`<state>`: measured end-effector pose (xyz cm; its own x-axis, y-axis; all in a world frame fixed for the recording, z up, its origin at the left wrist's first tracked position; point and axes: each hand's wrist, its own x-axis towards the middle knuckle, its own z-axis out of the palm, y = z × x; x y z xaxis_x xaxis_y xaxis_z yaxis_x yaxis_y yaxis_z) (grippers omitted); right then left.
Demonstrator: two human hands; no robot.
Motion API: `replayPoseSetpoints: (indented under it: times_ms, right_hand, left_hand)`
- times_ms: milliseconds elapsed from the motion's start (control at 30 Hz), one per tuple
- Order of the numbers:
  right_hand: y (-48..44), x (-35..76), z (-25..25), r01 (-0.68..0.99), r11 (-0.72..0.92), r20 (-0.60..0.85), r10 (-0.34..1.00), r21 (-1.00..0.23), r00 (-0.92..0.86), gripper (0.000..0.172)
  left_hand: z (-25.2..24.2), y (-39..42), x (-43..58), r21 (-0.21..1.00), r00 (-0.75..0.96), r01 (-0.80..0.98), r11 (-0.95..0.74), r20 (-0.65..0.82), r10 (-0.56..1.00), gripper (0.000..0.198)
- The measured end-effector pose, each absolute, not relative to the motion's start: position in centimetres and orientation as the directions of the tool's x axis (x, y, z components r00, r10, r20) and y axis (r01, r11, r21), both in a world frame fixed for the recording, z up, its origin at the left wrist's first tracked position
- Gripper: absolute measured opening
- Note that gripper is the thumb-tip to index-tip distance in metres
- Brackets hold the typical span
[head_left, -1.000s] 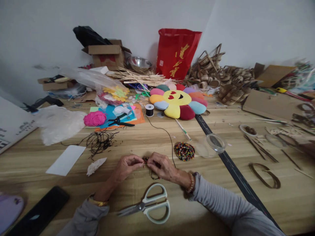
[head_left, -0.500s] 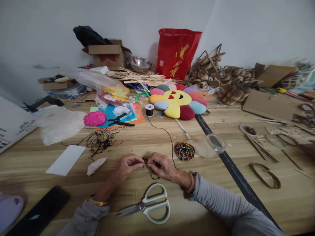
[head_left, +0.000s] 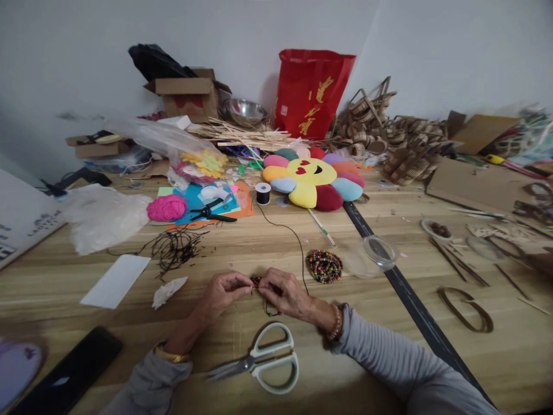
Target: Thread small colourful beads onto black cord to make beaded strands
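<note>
Between my hands is a small beaded string of dark and reddish beads, partly covered by my fingers. My left hand pinches one end of it, thumb against forefinger. From the other side my right hand pinches it too, and a loop of black cord hangs below those fingers. The cord runs back behind my right hand to a spool of black cord. A coil of multicoloured beads lies beyond my right wrist. White-handled scissors rest on the table just in front of me.
A tangle of black cord, a white card and crumpled tissue lie to the left. A phone is at the lower left. Right of the beads is a clear round lid. A flower cushion sits further back.
</note>
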<state>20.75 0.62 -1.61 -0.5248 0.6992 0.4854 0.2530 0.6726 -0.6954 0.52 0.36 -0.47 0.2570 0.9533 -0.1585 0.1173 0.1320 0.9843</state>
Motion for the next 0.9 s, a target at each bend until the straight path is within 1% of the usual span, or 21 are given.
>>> replayPoseSetpoints:
  times_ms: [200,400,700,900]
  right_hand:
    - [0.66,20.72,-1.55,0.252,0.674,0.487,0.698,-0.694,-0.526,0.013]
    - [0.67,20.77,-1.32,0.254,0.690,0.487,0.681,-0.678,-0.548,0.016]
    - [0.72,20.75,-0.90,0.274,0.692,0.471,0.678,-0.668,-0.564,0.016]
    - [0.79,20.83,-0.66,0.276,0.696,0.469,0.673,-0.663,-0.571,0.016]
  left_hand:
    - [-0.19,0.30,0.57,0.983,0.266,0.119,0.137,-0.164,0.950,0.012]
    - [-0.43,0.30,0.63,0.986,0.264,0.124,0.114,-0.143,0.954,0.015]
    - [-0.53,0.34,0.55,0.986,0.272,0.129,0.106,-0.138,0.952,0.013]
    - [0.28,0.40,0.65,0.979,0.273,0.175,0.102,-0.148,0.950,0.009]
